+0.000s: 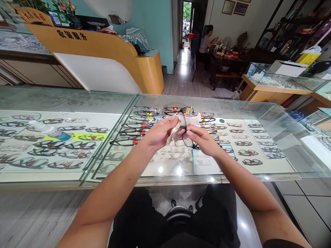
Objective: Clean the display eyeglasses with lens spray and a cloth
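On the wooden-looking floor point(168, 82) of a shop stands a glass-topped bench point(165, 180), spectacles point(252, 162) in rows beneath its glass; above it, in the head view, black-framed glasses point(185, 126) run roughly upright, pinched at the frame by the right grip point(203, 138), the nearer one, while the left grip point(162, 133), just beside them, pinches a pale cloth point(174, 133) close against them

Here the cloth point(192, 119) masks part of the glasses point(187, 141), and the left hand point(160, 131) has fingertips out of sight! Over on the surface point(46, 177), cropped by the left edge, the bottle point(53, 131) carries print too small to read; up top, the plant point(33, 4) gets cut off!
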{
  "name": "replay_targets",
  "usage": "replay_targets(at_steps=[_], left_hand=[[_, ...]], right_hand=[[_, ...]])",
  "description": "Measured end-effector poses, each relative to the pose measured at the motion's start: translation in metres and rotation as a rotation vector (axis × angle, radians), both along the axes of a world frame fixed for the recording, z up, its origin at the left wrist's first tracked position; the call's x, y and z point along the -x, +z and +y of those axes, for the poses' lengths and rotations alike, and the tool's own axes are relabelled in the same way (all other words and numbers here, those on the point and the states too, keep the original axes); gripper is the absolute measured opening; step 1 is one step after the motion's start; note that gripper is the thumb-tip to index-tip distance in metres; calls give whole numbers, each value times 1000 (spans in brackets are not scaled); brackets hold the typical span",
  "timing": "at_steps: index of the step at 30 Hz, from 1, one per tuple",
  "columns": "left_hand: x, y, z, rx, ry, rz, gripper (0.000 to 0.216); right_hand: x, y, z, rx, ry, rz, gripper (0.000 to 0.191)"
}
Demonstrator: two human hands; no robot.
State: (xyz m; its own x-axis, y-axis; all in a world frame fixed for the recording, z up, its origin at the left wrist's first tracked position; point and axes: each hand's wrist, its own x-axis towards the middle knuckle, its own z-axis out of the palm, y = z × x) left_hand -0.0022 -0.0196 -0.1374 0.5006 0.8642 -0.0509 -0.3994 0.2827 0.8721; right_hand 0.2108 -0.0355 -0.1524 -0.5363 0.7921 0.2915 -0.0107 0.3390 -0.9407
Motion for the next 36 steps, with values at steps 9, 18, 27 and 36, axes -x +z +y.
replay_targets(at_steps=[9, 18, 27, 36], left_hand=[[-5, 0, -4, 2, 76, 60, 53], [0, -2, -2, 11, 65, 117, 54], [3, 3, 1, 70, 55, 41, 54], [5, 8, -1, 107, 138, -92, 56]], right_hand=[[0, 1, 1, -5, 2, 43, 47], [-1, -2, 4, -6, -11, 31, 46], [0, -5, 4, 28, 3, 46, 42], [4, -5, 2, -20, 29, -10, 43]])
